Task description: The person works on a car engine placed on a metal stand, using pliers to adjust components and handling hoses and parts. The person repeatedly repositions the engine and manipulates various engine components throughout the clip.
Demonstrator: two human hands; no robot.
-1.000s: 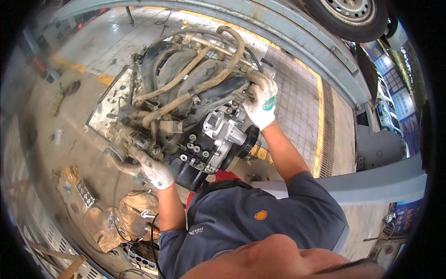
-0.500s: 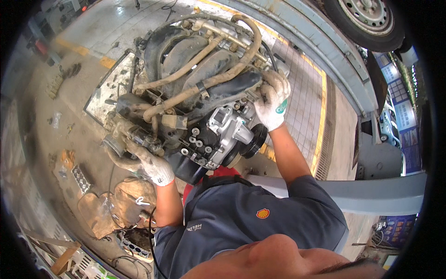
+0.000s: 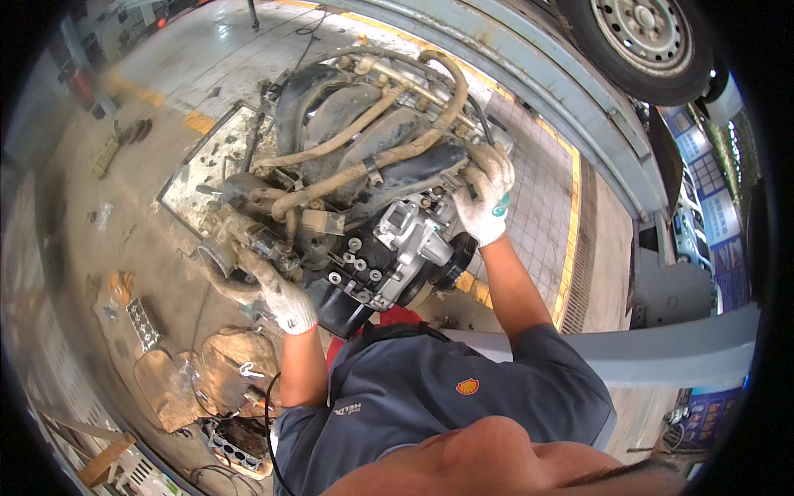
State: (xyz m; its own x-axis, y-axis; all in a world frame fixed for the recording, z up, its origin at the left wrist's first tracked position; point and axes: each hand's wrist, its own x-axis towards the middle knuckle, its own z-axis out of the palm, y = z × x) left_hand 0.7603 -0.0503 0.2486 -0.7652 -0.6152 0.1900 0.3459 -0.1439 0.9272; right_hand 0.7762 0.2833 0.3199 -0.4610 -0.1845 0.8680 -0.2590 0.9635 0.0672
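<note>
A dusty black intake manifold (image 3: pixel 405 136) with brown hoses lies over the engine (image 3: pixel 397 248), whose bare metal front and black pulley (image 3: pixel 452 258) are near my body. My left hand (image 3: pixel 281 298), in a soiled white glove, is closed around the round throttle body (image 3: pixel 217 258) at the manifold's near left end. My gloved right hand (image 3: pixel 486 198) grips the manifold's right end, fingers over its edge. Part of that grip is hidden. Whether the manifold touches the engine everywhere, I cannot tell.
A pale dirty tray (image 3: pixel 194 178) lies left of the engine. Brown cardboard (image 3: pixel 236 360), a gasket-like plate (image 3: pixel 143 324) and an engine block part (image 3: pixel 236 442) are on the floor at lower left. A grey lift beam (image 3: pixel 538 83) and a wheel (image 3: pixel 641 33) stand at upper right.
The whole view has shifted slightly, with the engine, manifold and tray appearing a little lower and further right. Both hands keep their grips.
</note>
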